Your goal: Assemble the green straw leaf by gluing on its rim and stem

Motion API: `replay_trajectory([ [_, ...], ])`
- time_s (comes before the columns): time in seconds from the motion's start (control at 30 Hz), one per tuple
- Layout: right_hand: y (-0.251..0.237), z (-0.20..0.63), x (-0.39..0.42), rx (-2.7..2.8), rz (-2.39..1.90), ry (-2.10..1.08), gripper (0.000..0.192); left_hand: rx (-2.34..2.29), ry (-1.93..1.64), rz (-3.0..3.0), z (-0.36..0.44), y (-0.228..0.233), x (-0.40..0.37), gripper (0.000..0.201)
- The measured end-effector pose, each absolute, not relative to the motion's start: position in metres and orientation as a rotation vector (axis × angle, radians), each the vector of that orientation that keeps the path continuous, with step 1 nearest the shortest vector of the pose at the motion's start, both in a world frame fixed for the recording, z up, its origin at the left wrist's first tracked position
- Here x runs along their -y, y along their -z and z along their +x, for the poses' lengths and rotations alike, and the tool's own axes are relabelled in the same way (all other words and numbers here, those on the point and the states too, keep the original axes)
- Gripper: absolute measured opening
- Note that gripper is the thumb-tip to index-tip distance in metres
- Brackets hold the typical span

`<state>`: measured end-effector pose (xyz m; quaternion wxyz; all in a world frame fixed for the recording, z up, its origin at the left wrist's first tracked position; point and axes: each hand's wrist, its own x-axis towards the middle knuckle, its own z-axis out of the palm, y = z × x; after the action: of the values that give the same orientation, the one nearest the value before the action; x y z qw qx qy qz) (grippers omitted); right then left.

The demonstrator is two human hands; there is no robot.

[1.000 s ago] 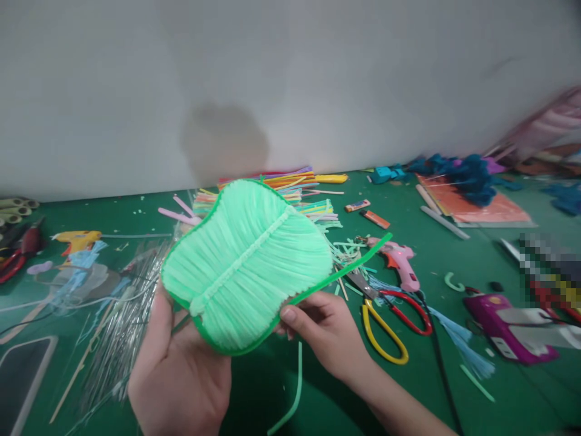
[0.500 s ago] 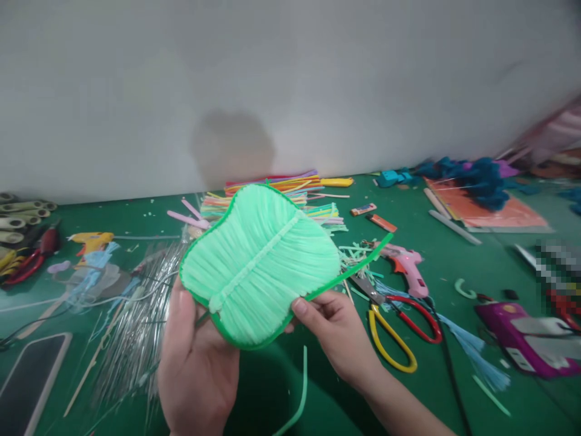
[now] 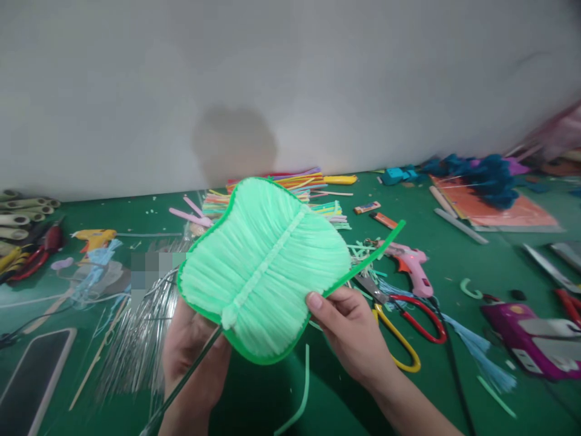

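A pale mint-green leaf (image 3: 272,290) made of fuzzy pipe cleaners is held up over the table, its ribbed face towards me. A darker green pipe cleaner (image 3: 381,251) runs round its edge, with a loose tail sticking out to the upper right. From the leaf's lower end a thin dark stem (image 3: 186,376) slopes down left across my left hand (image 3: 181,339). That hand supports the leaf from behind, with its fingers partly hidden. My right hand (image 3: 356,336) pinches the lower right edge between thumb and fingers, at the base of the loose tail.
Scissors (image 3: 411,321) and a pink glue gun (image 3: 413,266) lie at right, near a purple device (image 3: 521,333). Bundled pipe cleaners (image 3: 333,209) are behind the leaf. Wires (image 3: 140,345), a phone (image 3: 36,381) and a yellow glue gun (image 3: 94,239) lie left.
The leaf has moved slightly right and tilted, and its dark stem now shows in front of my left hand. My left hand has turned further behind the leaf; my right hand still pinches the edge.
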<state>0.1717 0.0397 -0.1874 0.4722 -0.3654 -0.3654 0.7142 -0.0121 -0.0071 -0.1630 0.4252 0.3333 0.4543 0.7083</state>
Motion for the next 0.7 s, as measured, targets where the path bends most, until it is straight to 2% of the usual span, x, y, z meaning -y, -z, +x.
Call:
replay_trajectory([
  [0.07,0.185,0.171,-0.039,0.909,-0.884,-1.739,0.021,-1.120,-1.770,0.848,-0.013,0.166,0.008,0.018],
  [0.13,0.183,0.171,-0.039,0.916,-0.866,-1.734,0.018,-1.091,-1.768,0.804,-0.014,0.166,0.009,0.009],
  [0.27,0.178,0.172,-0.038,0.942,-0.847,-1.724,0.015,-1.079,-1.737,0.650,-0.011,0.164,0.007,0.049],
  [0.47,0.174,0.175,-0.039,1.000,-0.872,-1.707,0.019,-1.045,-1.733,0.530,-0.003,0.156,0.007,0.031],
  [0.7,0.170,0.178,-0.041,1.038,-0.917,-1.643,0.021,-1.178,-1.705,0.548,-0.002,0.144,0.005,0.055],
])
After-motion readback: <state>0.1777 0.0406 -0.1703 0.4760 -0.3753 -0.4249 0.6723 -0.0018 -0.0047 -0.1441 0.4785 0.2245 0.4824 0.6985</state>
